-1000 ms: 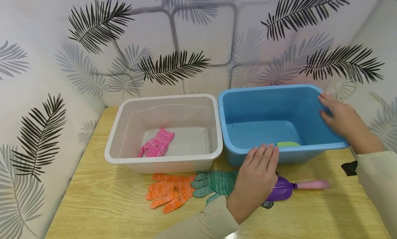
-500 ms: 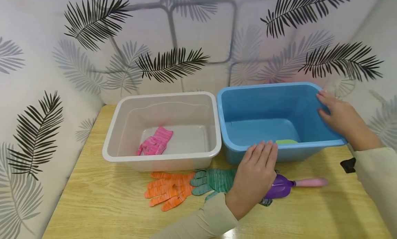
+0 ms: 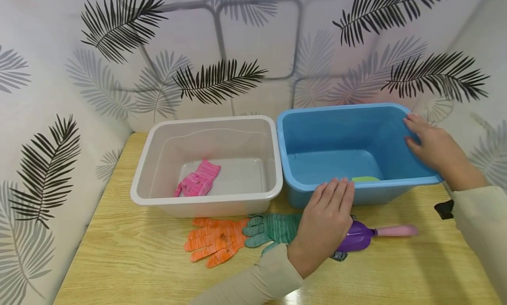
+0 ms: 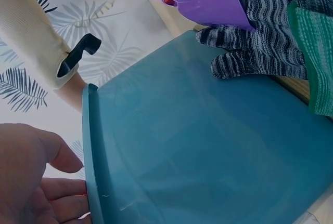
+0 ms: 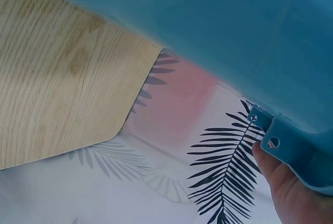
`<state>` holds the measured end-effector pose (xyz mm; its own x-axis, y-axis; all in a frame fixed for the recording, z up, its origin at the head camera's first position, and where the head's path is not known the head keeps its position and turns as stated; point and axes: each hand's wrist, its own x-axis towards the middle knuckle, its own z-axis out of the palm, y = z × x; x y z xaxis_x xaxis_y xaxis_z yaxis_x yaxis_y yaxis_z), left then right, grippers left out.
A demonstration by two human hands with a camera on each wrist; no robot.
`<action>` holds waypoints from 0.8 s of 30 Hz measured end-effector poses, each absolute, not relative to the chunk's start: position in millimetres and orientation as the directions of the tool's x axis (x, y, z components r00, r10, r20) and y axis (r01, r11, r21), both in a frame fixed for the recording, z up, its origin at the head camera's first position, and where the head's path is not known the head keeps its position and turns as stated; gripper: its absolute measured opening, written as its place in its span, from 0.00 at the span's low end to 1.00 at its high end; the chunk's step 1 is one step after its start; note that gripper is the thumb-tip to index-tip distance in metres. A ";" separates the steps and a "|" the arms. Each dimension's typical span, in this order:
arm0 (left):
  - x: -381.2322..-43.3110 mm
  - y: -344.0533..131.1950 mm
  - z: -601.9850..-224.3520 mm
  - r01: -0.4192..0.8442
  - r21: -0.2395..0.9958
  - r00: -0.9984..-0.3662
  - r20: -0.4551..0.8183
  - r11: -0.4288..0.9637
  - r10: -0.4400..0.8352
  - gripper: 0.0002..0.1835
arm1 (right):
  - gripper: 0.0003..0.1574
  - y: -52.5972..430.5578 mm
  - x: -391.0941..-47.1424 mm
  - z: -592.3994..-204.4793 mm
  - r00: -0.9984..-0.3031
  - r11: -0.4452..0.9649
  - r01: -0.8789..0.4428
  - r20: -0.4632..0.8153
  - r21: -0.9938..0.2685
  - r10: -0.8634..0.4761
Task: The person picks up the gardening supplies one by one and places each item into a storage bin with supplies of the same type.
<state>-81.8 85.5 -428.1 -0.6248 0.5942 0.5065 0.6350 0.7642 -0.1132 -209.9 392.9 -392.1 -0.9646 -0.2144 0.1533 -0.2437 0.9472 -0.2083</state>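
A blue plastic tub (image 3: 336, 164) stands at the right in the head view, a bit of light green (image 3: 365, 179) showing inside it. My left hand (image 3: 322, 223) rests straight fingers on its front rim; in the left wrist view the thumb stays apart from the wall. At the tub's right end my right hand (image 3: 433, 146) holds the rim, partly seen from below in the right wrist view. An off-white tub (image 3: 206, 200), left of the blue one, contains a pink glove (image 3: 200, 179). In front lie an orange glove (image 3: 218, 241), a green glove (image 3: 282, 228) and a grey-black glove (image 4: 270, 37).
A purple scoop (image 3: 356, 237) with a pink handle (image 3: 396, 230) lies on the gloves, partly behind my left hand. All rests on a wooden table (image 3: 130, 256). A leaf-patterned wall covering (image 3: 253, 45) stands behind and along the sides. Something black (image 3: 444, 209) shows by the right sleeve.
The head view has shifted slightly, so everything sits a little higher in it. Both hands stay where they were on the blue tub, and nothing else has visibly moved.
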 end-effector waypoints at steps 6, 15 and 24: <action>-82.9 84.9 -423.2 0.636 -0.130 -0.601 0.535 0.761 0.594 0.28 | 0.36 392.8 -208.8 -387.8 -0.965 0.949 -0.244 0.149 -0.200 -0.217; -94.3 76.6 -419.4 0.711 -0.071 -0.543 0.576 0.699 0.611 0.24 | 0.34 390.4 -213.6 -384.6 -0.963 0.943 -0.253 0.149 -0.216 -0.224; -102.3 45.3 -399.3 0.796 0.160 -0.556 0.573 0.583 0.602 0.23 | 0.32 385.8 -202.4 -375.6 -0.941 0.938 -0.273 0.264 -0.212 -0.214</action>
<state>-102.3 45.3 -399.3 -0.5563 0.6023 0.5725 0.7963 0.5834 0.1600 -202.4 385.8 -375.6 -0.9406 -0.2138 0.2636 -0.2726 0.9385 -0.2119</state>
